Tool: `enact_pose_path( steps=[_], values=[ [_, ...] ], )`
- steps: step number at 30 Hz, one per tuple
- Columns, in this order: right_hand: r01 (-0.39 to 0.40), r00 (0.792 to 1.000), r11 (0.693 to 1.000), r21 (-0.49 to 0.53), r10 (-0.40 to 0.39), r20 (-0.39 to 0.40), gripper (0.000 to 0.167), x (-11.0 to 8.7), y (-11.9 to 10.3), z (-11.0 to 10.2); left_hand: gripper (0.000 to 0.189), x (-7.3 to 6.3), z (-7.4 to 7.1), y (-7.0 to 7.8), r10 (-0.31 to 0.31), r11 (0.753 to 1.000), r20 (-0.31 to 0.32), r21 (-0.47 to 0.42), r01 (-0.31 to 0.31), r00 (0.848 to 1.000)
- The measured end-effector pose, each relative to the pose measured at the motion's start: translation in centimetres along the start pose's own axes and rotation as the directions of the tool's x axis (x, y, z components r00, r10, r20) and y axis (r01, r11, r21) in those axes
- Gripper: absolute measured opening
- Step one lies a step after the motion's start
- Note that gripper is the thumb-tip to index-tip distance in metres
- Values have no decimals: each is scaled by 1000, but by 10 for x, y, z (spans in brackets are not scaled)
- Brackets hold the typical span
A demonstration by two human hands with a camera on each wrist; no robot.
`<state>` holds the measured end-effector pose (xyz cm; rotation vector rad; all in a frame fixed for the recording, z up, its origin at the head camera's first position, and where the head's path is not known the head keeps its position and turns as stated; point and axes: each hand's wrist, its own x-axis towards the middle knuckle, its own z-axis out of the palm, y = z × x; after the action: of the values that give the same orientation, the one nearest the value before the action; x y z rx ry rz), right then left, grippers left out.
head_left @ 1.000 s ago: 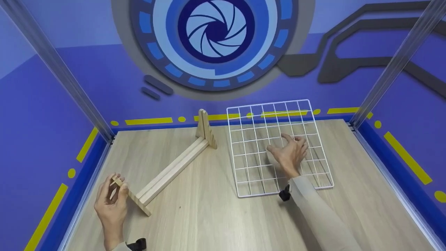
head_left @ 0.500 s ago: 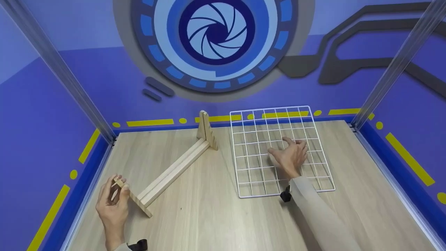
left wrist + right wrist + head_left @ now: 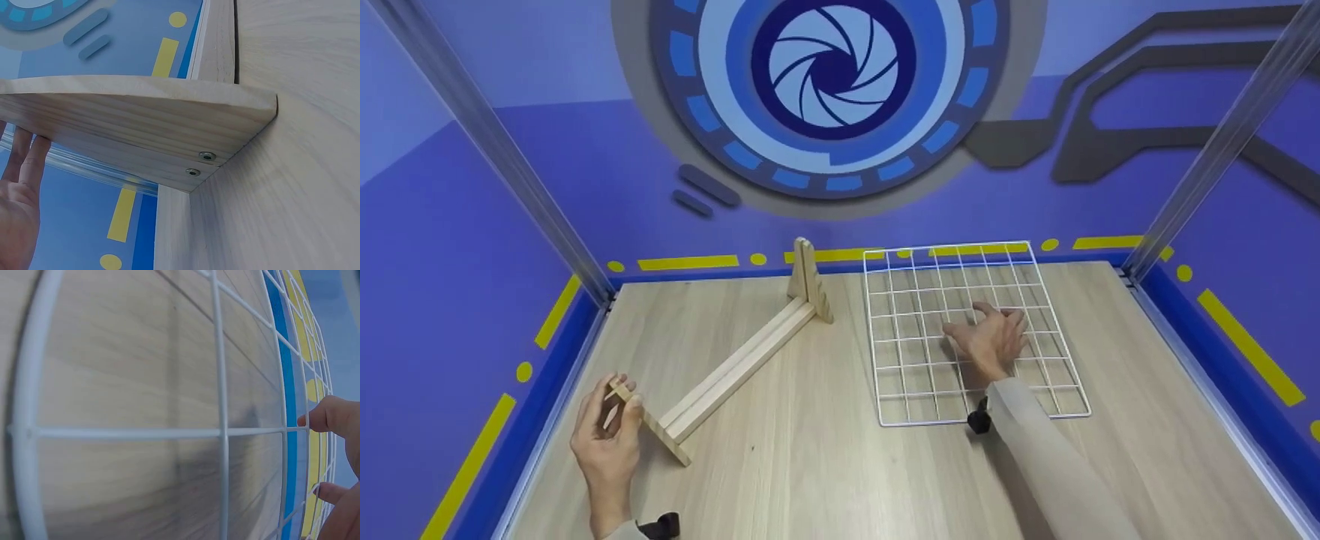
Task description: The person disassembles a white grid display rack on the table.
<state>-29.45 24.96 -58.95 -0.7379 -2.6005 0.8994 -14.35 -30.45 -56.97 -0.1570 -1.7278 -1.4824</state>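
A wooden stand (image 3: 739,367) lies diagonally on the left of the table, a long double bar joining two tapered end pieces. My left hand (image 3: 607,442) pinches the top of its near end piece (image 3: 666,437) between thumb and fingers. In the left wrist view, fingers (image 3: 34,160) touch that end piece (image 3: 140,124), which has two screws near its base. On the right, my right hand (image 3: 991,341) holds a white wire grid panel (image 3: 922,424) near its middle. The panel's far edge looks raised. Thumb and a finger touch wires (image 3: 224,432) in the right wrist view.
The far end piece (image 3: 812,285) stands near the back wall, left of the grid. Blue walls with yellow marks and metal corner posts (image 3: 1192,165) enclose the wooden table (image 3: 810,480). Black straps (image 3: 979,418) sit at both wrists.
The grid's far edge has sunk toward the table, and the right hand has moved down slightly with it. The left hand keeps its pinch on the stand, which has hardly moved.
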Motion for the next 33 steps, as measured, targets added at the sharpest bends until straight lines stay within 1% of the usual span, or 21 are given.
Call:
enact_pose_path(
  steps=[8, 13, 16, 21, 26, 28, 33],
  values=[
    [-29, 999, 999, -20, 30, 45, 77, 4, 2, 0, 54, 1, 1, 1, -2, 1000, 1, 20, 2, 1000],
    [-12, 998, 999, -31, 14, 64, 78, 4, 3, 1, 55, 1, 2, 2, 18, 1000, 2, 14, -18, 1000],
    [-17, 997, 999, -42, 20, 77, 79, 3, 5, 2, 54, 1, 2, 2, 22, 1000, 5, 9, -22, 1000],
    [-28, 994, 998, -64, 34, 101, 80, 3, 6, 3, 54, 0, 1, 3, 5, 1000, 1, -15, -5, 1000],
    [-28, 993, 997, -74, 37, 116, 80, 4, 6, 4, 52, 0, 1, 6, -30, 1000, 4, -5, 30, 1000],
    [-29, 992, 997, -76, 38, 120, 80, 4, 6, 5, 53, 0, 1, 6, -47, 999, 3, 15, 47, 999],
    [-34, 990, 996, -83, 45, 130, 82, 4, 6, 8, 53, 0, 2, 8, -62, 998, 1, 12, 62, 998]
  ],
)
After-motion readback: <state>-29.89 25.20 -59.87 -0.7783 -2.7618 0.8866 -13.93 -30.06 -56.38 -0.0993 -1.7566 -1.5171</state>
